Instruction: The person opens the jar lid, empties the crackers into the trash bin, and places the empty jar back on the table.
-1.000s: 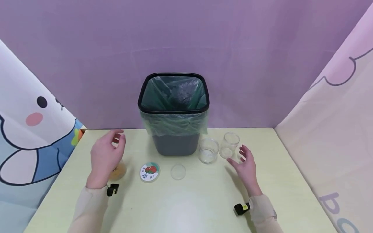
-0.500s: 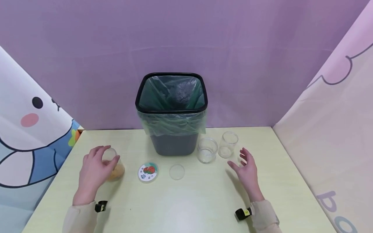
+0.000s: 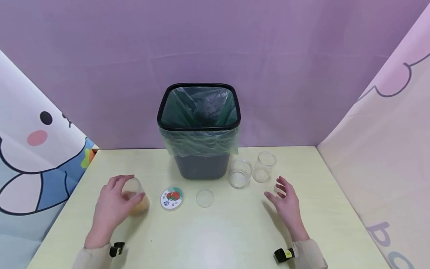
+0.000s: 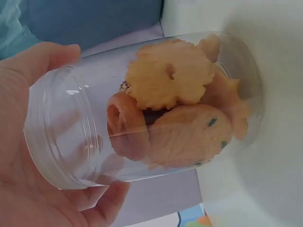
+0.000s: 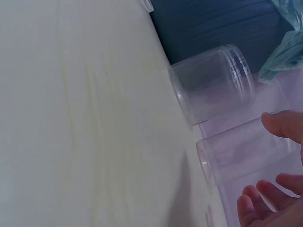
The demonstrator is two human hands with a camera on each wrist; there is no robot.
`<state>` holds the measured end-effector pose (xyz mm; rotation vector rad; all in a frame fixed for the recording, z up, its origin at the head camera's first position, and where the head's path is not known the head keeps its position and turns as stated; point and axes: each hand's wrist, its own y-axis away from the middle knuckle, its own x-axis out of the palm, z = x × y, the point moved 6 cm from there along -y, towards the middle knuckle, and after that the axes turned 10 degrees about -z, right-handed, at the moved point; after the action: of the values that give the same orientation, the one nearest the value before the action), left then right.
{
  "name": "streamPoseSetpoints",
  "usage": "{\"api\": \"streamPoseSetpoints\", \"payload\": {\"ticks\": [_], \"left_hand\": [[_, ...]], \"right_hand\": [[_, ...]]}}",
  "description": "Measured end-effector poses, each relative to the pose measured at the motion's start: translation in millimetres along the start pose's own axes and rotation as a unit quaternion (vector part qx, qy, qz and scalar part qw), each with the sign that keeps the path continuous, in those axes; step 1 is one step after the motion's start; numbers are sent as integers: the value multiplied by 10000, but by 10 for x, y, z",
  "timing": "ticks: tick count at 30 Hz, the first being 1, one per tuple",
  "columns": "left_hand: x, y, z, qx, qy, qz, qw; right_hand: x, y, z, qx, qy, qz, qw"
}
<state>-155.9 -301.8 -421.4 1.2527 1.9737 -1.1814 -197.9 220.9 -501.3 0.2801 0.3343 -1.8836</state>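
A purple cloth (image 3: 211, 45) is hung behind a pale table (image 3: 211, 235), where a bin (image 3: 201, 167), lined with a green bag (image 3: 201, 144), is set near the back edge. By the left hand (image 3: 111, 209), a cookie jar (image 3: 135, 185) is grasped near its top between thumb and fingers, left of the bin (whether its base is touching the table cannot be told). The right hand (image 3: 286, 204) is seen released, its fingers loosely bent, near a wide jar (image 3: 240, 175) and a narrow jar (image 3: 264, 168), both clear. Between the cookie jar and the wide jar, a picture lid (image 3: 172, 198) and a smaller clear disc (image 3: 205, 198) are laid flat; cookies (image 4: 170, 78) are seen through the grasped jar's wall.
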Motion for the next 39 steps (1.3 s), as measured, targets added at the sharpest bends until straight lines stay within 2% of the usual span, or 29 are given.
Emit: {"api": "streamPoseSetpoints", "payload": {"ticks": [4, 11, 15, 18, 23, 27, 30, 32, 34, 37, 39], "left_hand": [[40, 158, -153, 135, 134, 6, 9998], [135, 471, -344, 310, 494, -232, 9980], [166, 619, -514, 690, 765, -377, 9940], [207, 740, -697, 1105, 922, -470, 9885], [369, 917, -999, 1785, 1210, -323, 9759], [521, 981, -1216, 2288, 1555, -121, 9609], [610, 979, -1376, 2599, 1840, -88, 9479], [659, 962, -1471, 2739, 2006, -80, 9406], [708, 939, -1553, 2860, 2135, -84, 9341], [798, 901, -1651, 2947, 2244, -1, 9289], [864, 880, -1726, 3064, 2343, 33, 9226]], "right_hand": [[-14, 66, 66, -101, -39, 48, 9999], [12, 188, 155, -309, 25, 212, 9993], [65, 271, 195, -553, 97, 367, 9977], [115, 335, 230, -791, 87, 457, 9958], [222, 431, 300, -1172, 35, 640, 9910], [345, 502, 328, -1177, -144, 969, 9882], [440, 565, 346, -1155, -265, 1260, 9849], [509, 613, 381, -1319, -232, 1491, 9797], [583, 674, 443, -1683, -175, 1815, 9687], [684, 777, 556, -2385, -144, 2367, 9417], [729, 842, 610, -2713, -221, 2693, 9238]]}}
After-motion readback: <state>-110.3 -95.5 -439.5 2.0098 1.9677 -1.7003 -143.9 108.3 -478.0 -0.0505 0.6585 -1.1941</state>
